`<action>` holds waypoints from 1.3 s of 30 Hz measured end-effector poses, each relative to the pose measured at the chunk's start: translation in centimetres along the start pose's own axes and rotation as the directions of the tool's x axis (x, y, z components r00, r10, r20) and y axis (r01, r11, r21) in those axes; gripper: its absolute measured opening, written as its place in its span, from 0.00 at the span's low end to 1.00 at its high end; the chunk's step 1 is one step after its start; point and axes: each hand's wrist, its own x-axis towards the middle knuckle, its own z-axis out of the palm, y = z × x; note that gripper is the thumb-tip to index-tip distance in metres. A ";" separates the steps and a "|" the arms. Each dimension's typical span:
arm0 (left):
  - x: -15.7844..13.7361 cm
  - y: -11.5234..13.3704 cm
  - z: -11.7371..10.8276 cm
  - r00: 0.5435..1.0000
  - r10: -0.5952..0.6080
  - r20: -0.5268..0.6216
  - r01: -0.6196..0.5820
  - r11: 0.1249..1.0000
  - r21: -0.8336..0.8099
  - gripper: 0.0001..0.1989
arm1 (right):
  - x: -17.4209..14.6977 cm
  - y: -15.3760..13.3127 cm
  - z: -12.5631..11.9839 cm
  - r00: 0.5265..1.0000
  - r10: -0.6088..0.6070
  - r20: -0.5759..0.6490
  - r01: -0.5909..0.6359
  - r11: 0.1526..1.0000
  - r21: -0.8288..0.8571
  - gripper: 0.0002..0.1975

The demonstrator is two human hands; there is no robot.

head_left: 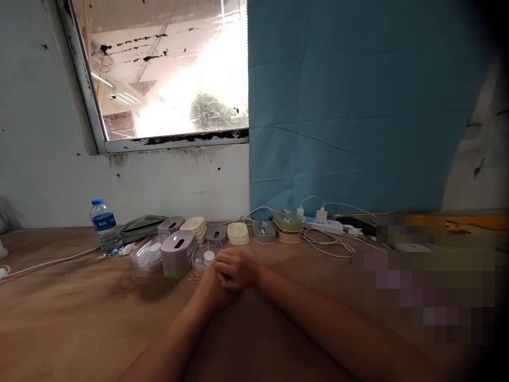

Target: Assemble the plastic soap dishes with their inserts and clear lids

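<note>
Reference: lilac tub. Tabletop runs left and forward of it, wall behind. Right hand right of it, fingers together, curled over left hand; left fingers hidden, can't tell. Clear lid just right of tub, partly covered, long axis unclear.
</note>
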 end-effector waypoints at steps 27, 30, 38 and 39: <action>0.2 -3.7 -3.0 0.995 -0.100 -0.024 0.103 0.984 0.146 0.11 | -3.7 9.1 3.9 0.697 0.717 0.021 -0.716 0.697 -0.031 0.12; 0.2 -3.7 -3.1 0.994 -0.110 -0.012 0.110 0.980 0.166 0.10 | -4.7 8.2 2.2 0.743 0.669 0.016 -0.669 0.741 0.065 0.11; 0.0 -4.0 -3.1 0.991 -0.124 0.041 0.113 0.971 0.209 0.10 | -10.9 1.8 -5.7 0.873 0.444 0.202 -0.485 0.835 0.259 0.10; 0.0 -4.0 -3.1 0.991 -0.129 0.040 0.119 0.972 0.205 0.10 | -11.7 1.1 -6.7 0.878 0.415 0.238 -0.471 0.838 0.275 0.10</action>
